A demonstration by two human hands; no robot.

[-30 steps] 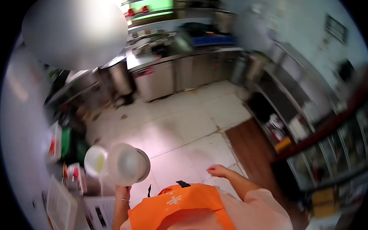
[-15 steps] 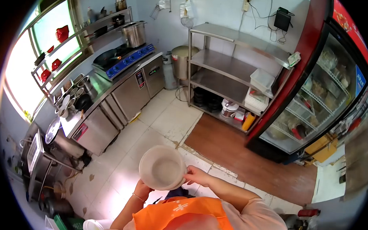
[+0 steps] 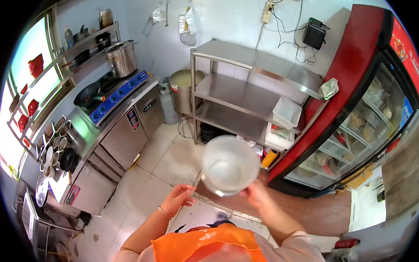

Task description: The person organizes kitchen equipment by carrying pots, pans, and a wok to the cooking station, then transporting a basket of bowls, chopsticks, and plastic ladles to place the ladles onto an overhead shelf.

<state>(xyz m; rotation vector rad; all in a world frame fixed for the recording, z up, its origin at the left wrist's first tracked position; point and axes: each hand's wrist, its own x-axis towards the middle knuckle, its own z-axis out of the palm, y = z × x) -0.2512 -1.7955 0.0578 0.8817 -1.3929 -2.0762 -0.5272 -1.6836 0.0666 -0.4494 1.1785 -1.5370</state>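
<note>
A translucent whitish tub [image 3: 229, 166] is held out in front of my body, its round mouth facing up toward the camera. My right hand [image 3: 252, 190] grips its lower right rim, with some fingers hidden behind the tub. To the left of the tub, apart from it, my left hand [image 3: 181, 197] is raised with its fingers apart and nothing in them. A thin bracelet circles the left wrist. An orange apron [image 3: 205, 248] covers my front.
Ahead stands a steel shelf rack [image 3: 247, 93] with white trays [image 3: 286, 112]. To its right is a red-framed glass fridge [image 3: 348, 131]. On the left, a counter carries a blue stove [image 3: 123, 93]. A tall pot [image 3: 185, 91] stands beside a gas cylinder [image 3: 167, 102].
The view has swung right toward the rack and fridge. The tub passed from my left hand to both hands, then moved forward and right in my right hand. My left hand has let go.
</note>
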